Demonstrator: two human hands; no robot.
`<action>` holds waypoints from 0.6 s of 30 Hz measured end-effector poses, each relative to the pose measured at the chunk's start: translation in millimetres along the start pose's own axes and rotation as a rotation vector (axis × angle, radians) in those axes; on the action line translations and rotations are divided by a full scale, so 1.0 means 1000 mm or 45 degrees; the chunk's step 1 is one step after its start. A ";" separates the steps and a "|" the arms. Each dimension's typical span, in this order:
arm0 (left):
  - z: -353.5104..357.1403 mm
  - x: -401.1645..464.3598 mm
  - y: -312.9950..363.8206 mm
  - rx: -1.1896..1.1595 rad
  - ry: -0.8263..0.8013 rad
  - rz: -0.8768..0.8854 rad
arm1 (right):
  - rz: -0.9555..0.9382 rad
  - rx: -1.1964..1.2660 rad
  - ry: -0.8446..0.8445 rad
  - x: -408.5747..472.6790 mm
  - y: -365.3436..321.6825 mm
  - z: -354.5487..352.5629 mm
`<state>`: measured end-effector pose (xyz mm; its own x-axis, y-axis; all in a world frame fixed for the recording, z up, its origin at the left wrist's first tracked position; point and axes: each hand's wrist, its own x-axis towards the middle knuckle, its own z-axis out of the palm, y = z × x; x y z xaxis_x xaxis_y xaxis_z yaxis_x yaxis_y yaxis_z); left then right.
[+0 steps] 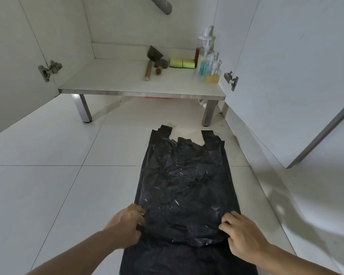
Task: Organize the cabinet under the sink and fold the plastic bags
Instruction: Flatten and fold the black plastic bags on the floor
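Black plastic bag (pixel 184 181) lies flat on the floor (pixel 48 175) before me; my left hand (pixel 125 225) and right hand (pixel 243 235) pinch its folded near edge. Beyond, sponges (pixel 182 62) and bottles (pixel 210 62) sit on the cabinet shelf (pixel 117 80).

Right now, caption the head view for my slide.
Both hands, left hand and right hand, pinch a flattened black plastic bag on white floor tiles.

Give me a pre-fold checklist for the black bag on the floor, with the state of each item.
1. Black plastic bag lies spread flat on the floor tiles: ok.
2. Left hand pinches its left edge: ok.
3. Right hand pinches its right edge: ok.
4. Bag handles point toward the cabinet shelf, untangled: ok.
5. Surface smoothed: not ok, wrinkled.
6. Single bag or a stack: cannot tell.
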<state>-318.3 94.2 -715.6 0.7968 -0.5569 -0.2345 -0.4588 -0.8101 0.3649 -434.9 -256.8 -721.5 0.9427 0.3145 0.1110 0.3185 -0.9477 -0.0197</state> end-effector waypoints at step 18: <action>-0.006 -0.008 -0.002 0.082 -0.101 -0.012 | 0.009 -0.079 0.000 -0.022 0.021 -0.006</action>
<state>-321.3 101.6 -709.5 0.7687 -0.5598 -0.3095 -0.4779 -0.8242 0.3039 -449.8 -284.4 -718.4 0.9451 0.3075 0.1107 0.3048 -0.9515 0.0409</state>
